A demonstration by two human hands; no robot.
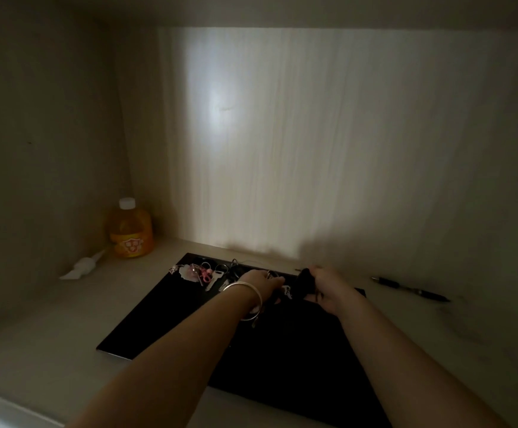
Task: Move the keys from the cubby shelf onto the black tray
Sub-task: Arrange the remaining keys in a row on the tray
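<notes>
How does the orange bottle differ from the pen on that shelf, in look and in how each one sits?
The orange bottle stands upright in the back left corner; the pen lies flat to the right of the black tray. The bottle is squat, bright orange, with a white cap; the pen is thin and dark. The bottle stands against the side wall; the pen lies out on the open shelf floor. Both rest on the shelf, off the tray, untouched by either hand.

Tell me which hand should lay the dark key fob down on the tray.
Right. The right hand already grips the dark key fob above the black tray; the left hand is busy at the key rings beside it.
</notes>
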